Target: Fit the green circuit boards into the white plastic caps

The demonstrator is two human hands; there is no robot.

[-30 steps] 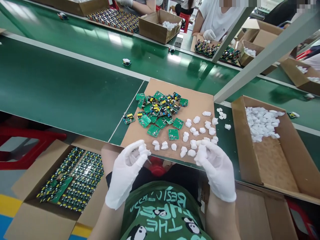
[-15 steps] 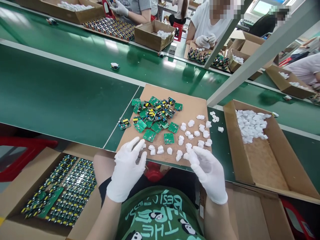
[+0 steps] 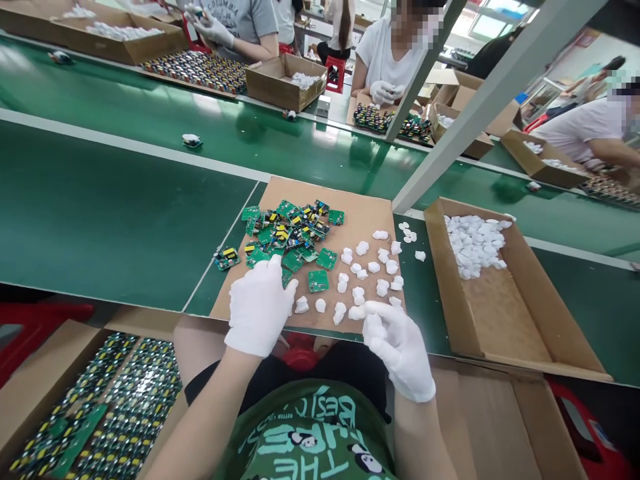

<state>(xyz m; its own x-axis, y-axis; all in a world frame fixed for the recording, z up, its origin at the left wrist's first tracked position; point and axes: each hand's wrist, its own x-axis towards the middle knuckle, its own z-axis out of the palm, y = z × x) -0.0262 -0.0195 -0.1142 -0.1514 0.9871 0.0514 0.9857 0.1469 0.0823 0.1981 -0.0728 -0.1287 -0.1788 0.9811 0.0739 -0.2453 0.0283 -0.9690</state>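
Observation:
My left hand (image 3: 263, 307), in a white glove, reaches over the near edge of a pile of small green circuit boards (image 3: 295, 227). Its fingers point forward onto the boards, with the thumb apart; no board is visibly gripped. My right hand (image 3: 400, 350), also gloved, is curled at the near edge of the cardboard sheet (image 3: 367, 207), its thumb and fingers closed on a small white lump (image 3: 376, 327). Glove and lump are alike in colour, so its outline is hard to make out. Several similar white pieces (image 3: 358, 295) lie between my hands. One circuit board (image 3: 319, 281) lies apart from the pile.
A cardboard box (image 3: 540, 313) with white pieces stands at the right. Another box (image 3: 55, 393), full of boards, sits low at the left. A slanted metal post (image 3: 480, 113) rises behind the sheet. Beyond runs a green conveyor (image 3: 150, 120), with co-workers on its far side.
My left hand has moved forward from the white pieces onto the near boards. The fingers of my right hand have curled in more. The view has shifted a little to the right.

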